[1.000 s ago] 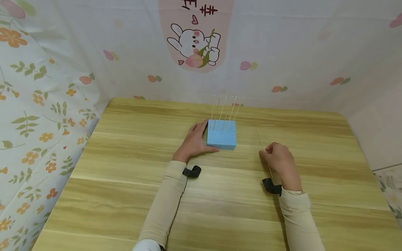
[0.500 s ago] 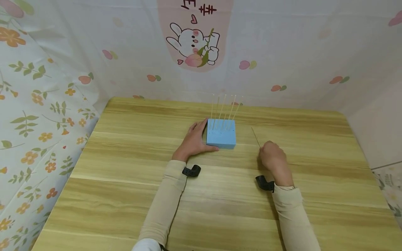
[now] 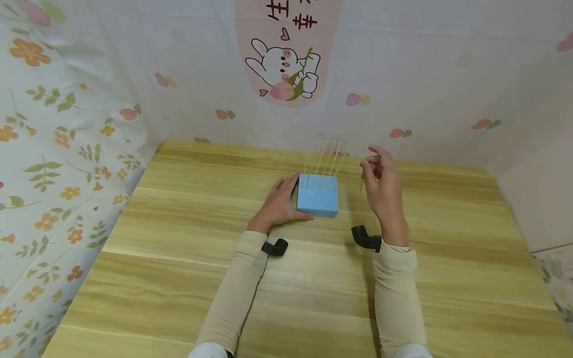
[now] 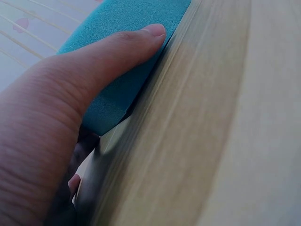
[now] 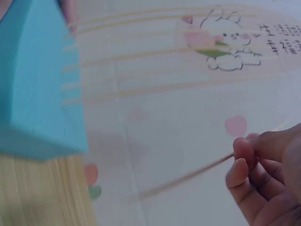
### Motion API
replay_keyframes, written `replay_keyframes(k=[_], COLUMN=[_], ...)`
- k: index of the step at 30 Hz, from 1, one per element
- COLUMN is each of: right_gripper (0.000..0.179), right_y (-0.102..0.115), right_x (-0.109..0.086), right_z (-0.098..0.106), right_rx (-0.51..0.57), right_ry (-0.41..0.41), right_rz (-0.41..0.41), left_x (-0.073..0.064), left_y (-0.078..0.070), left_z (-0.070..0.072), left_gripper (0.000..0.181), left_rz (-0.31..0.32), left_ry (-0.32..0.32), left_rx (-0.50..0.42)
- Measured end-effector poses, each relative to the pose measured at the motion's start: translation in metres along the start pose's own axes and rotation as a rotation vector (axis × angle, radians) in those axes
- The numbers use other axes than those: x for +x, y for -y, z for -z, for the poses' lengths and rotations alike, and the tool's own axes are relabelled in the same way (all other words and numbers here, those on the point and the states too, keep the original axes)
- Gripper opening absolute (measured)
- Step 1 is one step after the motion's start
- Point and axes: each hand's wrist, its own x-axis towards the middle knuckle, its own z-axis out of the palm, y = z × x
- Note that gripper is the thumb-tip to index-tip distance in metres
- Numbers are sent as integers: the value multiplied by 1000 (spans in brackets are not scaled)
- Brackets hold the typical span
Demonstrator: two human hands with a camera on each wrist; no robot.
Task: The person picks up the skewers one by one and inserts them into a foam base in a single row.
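A light-blue foam block (image 3: 318,201) sits on the table with several thin bamboo skewers (image 3: 318,161) standing in its top, some leaning. My left hand (image 3: 276,206) grips the block from its left side. In the left wrist view the thumb (image 4: 117,54) lies along the block's near face, while the other fingers are mostly hidden behind it. To the right of the block, raised above the table, my right hand (image 3: 386,189) pinches another bamboo skewer (image 5: 186,178) between thumb and fingertips. That skewer is steeply upright in the head view, its lower end pointing down toward the table.
The wood-grain table (image 3: 313,308) extends around both arms. Behind it hangs a white curtain (image 3: 429,74) printed with a rabbit, and a floral cloth (image 3: 58,164) covers the left side. A black wrist camera (image 3: 366,238) juts from the right sleeve.
My right hand has risen from near the tabletop and moved away from me, turning the skewer from slanted to nearly upright. The left hand stays on the foam block.
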Motion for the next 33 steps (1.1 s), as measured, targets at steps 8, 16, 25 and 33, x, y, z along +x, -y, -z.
replay_keyframes(k=[8,16,25,33], right_gripper=[15,15,17,16], right_y=[8,6,5,2], right_x=[1,-2,-4,-4], right_z=[-12,-14,-16,-16], right_rx=[46,5,-16,-16], right_ry=[-15,38,72,106], right_rz=[99,73,55,27], left_x=[3,2,1,0], left_y=[1,-1,-1,-2], left_z=[2,1,1,1], left_gripper=[130,129,128,128], left_rz=[-7,9,12,14], left_ry=[-11,3,13,13], left_rx=[15,13,3,-3])
